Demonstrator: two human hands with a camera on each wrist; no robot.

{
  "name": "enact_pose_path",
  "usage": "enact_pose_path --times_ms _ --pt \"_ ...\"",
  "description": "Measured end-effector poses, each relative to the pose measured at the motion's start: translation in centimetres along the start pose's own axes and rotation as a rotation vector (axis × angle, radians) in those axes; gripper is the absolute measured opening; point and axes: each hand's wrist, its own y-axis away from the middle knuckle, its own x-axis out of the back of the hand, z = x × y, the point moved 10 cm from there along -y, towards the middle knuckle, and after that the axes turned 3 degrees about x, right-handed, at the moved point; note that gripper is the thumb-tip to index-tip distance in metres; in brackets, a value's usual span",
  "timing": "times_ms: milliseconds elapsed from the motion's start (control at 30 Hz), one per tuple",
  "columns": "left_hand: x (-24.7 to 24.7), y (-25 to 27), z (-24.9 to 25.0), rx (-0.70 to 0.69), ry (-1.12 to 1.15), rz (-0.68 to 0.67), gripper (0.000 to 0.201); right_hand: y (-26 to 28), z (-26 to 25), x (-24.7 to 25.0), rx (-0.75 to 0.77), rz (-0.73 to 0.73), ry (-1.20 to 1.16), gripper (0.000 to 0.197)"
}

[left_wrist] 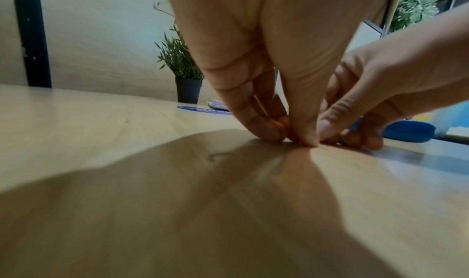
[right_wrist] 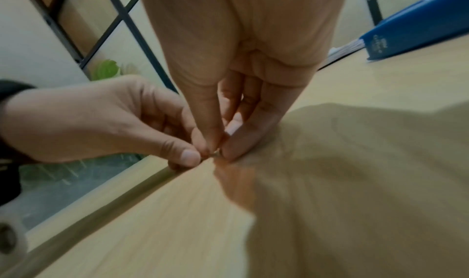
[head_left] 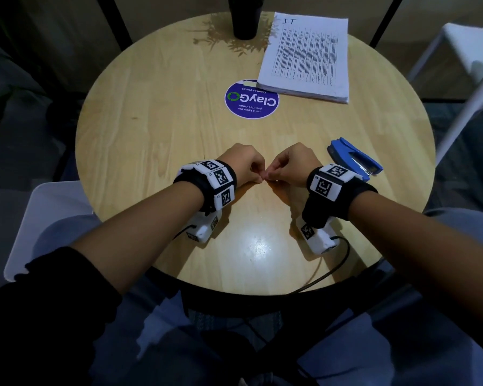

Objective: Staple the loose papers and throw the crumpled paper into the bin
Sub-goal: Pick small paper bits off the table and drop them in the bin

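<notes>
Where the two sets of fingertips meet at the middle of the head view, the left hand [head_left: 241, 165] and the right hand [head_left: 290, 165] each pinch thumb against forefinger on one tiny silvery metal piece [right_wrist: 216, 152], too small to identify, right at the surface of the round light wooden table [head_left: 156, 112]. Remaining fingers of both hands are curled under, and in the right wrist view the metal glints just between the two thumbs. Both wrists carry black straps with white marker blocks, and the forearms lie over the near edge of the table.

Just right of the right hand, in the centre right of the head view, lies the blue stapler [head_left: 353, 160], swung open with its metal staple channel showing. Toward the upper right rests the stack of printed white papers [head_left: 307, 57], its near corner overlapping a round purple sticker [head_left: 251, 99]. At the top centre stands a black plant pot [head_left: 244, 19]. No crumpled paper or bin shows in any view.
</notes>
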Motion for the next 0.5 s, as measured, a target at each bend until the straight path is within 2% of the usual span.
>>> enact_pose_path --times_ms 200,367,500 --pt "0.8 0.6 -1.4 0.043 0.160 0.021 0.020 0.0 0.3 -0.2 -0.028 -0.089 -0.008 0.008" --pt "0.0 0.7 -1.0 0.072 0.068 -0.007 0.025 0.0 -0.2 -0.5 -0.011 -0.078 -0.022 0.010" --pt "0.2 0.3 -0.7 0.112 0.040 0.040 0.023 -0.1 -1.0 -0.1 0.036 -0.059 0.033 0.009"
